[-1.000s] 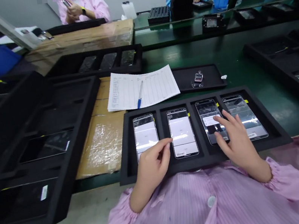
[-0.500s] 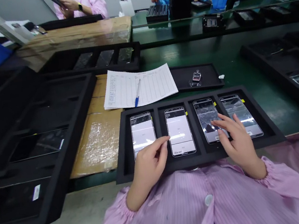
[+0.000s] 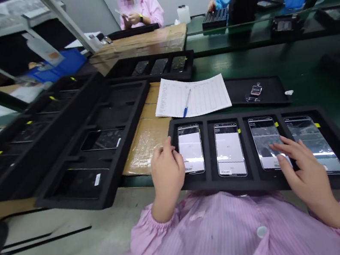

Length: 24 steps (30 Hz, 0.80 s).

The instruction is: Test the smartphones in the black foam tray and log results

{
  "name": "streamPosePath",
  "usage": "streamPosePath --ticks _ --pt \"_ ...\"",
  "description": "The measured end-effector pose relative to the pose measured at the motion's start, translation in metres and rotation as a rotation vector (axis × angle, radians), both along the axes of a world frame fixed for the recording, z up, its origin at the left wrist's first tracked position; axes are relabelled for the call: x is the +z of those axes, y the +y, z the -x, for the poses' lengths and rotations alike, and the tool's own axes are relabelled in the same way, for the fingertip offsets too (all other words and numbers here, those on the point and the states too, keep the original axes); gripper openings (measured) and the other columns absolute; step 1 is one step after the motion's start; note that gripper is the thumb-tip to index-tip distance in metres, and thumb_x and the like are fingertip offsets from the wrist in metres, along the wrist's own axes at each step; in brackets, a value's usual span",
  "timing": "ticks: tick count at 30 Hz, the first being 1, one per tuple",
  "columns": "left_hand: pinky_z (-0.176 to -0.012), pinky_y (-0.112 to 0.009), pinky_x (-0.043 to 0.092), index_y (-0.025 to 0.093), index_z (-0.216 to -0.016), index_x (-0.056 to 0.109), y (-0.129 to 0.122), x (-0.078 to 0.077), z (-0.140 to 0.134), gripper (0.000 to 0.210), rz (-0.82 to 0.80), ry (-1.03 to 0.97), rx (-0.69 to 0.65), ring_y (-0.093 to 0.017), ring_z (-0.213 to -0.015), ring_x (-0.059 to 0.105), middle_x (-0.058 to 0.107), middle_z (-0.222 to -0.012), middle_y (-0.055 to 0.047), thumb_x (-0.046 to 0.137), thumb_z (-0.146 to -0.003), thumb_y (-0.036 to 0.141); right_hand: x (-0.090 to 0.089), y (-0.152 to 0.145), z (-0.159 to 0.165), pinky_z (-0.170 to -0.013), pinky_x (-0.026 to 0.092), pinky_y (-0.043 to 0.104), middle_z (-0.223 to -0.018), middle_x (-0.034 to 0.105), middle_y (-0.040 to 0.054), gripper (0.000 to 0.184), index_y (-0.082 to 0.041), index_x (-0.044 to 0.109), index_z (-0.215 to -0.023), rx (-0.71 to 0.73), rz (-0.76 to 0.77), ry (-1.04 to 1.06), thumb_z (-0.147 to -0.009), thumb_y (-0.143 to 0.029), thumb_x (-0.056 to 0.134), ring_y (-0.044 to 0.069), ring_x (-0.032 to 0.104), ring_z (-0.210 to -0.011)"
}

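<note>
Several smartphones with lit screens lie face up in the compartments of a black foam tray [image 3: 215, 191] in front of me. My left hand [image 3: 168, 171] is at the tray's left end, beside the leftmost phone [image 3: 191, 148]. Its index finger points up and its thumb stands apart; I see nothing in it. My right hand [image 3: 306, 170] is open, fingers spread, over the lower part of the third phone [image 3: 265, 140] and the near edge of the rightmost phone [image 3: 310, 138]. Whether its fingertips touch glass I cannot tell. The second phone [image 3: 228, 148] lies uncovered between my hands.
Behind the tray are paper sheets [image 3: 207, 95] with a blue pen [image 3: 186, 104] on top, and a shallow black tray [image 3: 267, 85] holding a small tagged item. Larger black trays [image 3: 132, 138] with phones stand at the left. Co-workers sit across the bench.
My left hand has moved left, from beside the second phone to the tray's left end, its index finger now extended. My right hand stays over the third phone. The view has turned left.
</note>
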<state>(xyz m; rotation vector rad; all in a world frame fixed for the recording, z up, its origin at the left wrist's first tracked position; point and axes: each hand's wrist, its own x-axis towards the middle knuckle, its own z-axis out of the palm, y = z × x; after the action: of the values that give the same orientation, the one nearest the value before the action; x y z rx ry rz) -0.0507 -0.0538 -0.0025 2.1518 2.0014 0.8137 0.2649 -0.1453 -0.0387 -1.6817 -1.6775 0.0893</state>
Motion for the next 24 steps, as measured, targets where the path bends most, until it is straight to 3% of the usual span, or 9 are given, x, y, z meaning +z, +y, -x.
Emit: streamPosePath --ticks 5,8,11,14,17,20,24 --pt "-0.113 -0.066 0.034 0.005 -0.149 0.041 -0.001 -0.021 -0.013 0.063 0.040 -0.003 -0.047 -0.042 -0.137 0.049 0.063 -0.133 -0.026 0.045 -0.089 0.020 0.001 0.001 0.001 -0.115 0.039 0.062 -0.120 0.073 0.0099 0.028 -0.022 0.067 -0.116 -0.011 -0.007 0.004 -0.100 -0.034 0.048 0.032 0.059 -0.131" --pt "-0.119 -0.067 0.026 0.003 -0.152 0.035 -0.007 -0.025 -0.021 0.065 0.077 -0.104 -0.070 -0.042 -0.145 0.040 0.052 -0.147 -0.028 0.044 -0.091 0.026 0.002 0.001 0.002 -0.114 0.041 0.059 -0.119 0.073 0.0096 0.028 -0.022 0.067 -0.116 -0.010 -0.012 0.006 -0.100 -0.034 0.048 0.031 0.060 -0.130" --pt "-0.119 -0.064 0.029 0.007 -0.154 0.031 -0.009 -0.019 -0.021 0.068 0.123 -0.287 -0.095 -0.039 -0.145 0.040 0.050 -0.148 -0.026 0.044 -0.095 0.037 0.004 0.001 0.003 -0.112 0.044 0.058 -0.120 0.073 0.0094 0.027 -0.022 0.067 -0.115 -0.017 -0.018 0.011 -0.100 -0.034 0.048 0.031 0.060 -0.129" --pt "-0.116 -0.056 0.039 0.015 -0.157 0.026 -0.001 -0.012 -0.015 0.075 0.177 -0.617 -0.092 -0.032 -0.136 0.052 0.052 -0.145 -0.021 0.050 -0.093 0.044 0.006 0.001 0.004 -0.107 0.049 0.056 -0.124 0.072 0.0105 0.028 -0.022 0.069 -0.114 -0.041 -0.017 0.021 -0.099 -0.035 0.049 0.031 0.062 -0.127" --pt "-0.105 -0.049 0.050 0.020 -0.149 0.043 0.016 -0.009 -0.009 0.071 0.367 -0.962 -0.052 -0.030 -0.124 0.062 0.063 -0.134 -0.016 0.061 -0.086 0.049 0.007 0.000 0.005 -0.104 0.052 0.055 -0.126 0.071 0.0111 0.028 -0.023 0.069 -0.114 -0.059 -0.004 0.036 -0.099 -0.036 0.049 0.031 0.063 -0.126" --pt "-0.100 -0.044 0.053 0.020 -0.129 0.062 0.029 -0.006 -0.009 0.063 0.546 -1.122 -0.022 -0.030 -0.117 0.066 0.071 -0.122 -0.012 0.075 -0.076 0.051 0.005 -0.001 0.006 -0.100 0.054 0.053 -0.128 0.070 0.0118 0.029 -0.023 0.069 -0.115 -0.066 0.008 0.061 -0.099 -0.036 0.049 0.032 0.062 -0.127" --pt "-0.088 -0.042 0.057 0.016 -0.117 0.067 0.027 0.003 -0.008 0.061 0.491 -1.240 0.039 -0.030 -0.103 0.071 0.076 -0.104 -0.010 0.080 -0.068 0.049 0.002 -0.002 0.004 -0.099 0.056 0.051 -0.126 0.071 0.0113 0.027 -0.022 0.069 -0.115 -0.054 0.009 0.095 -0.099 -0.034 0.050 0.031 0.061 -0.129"
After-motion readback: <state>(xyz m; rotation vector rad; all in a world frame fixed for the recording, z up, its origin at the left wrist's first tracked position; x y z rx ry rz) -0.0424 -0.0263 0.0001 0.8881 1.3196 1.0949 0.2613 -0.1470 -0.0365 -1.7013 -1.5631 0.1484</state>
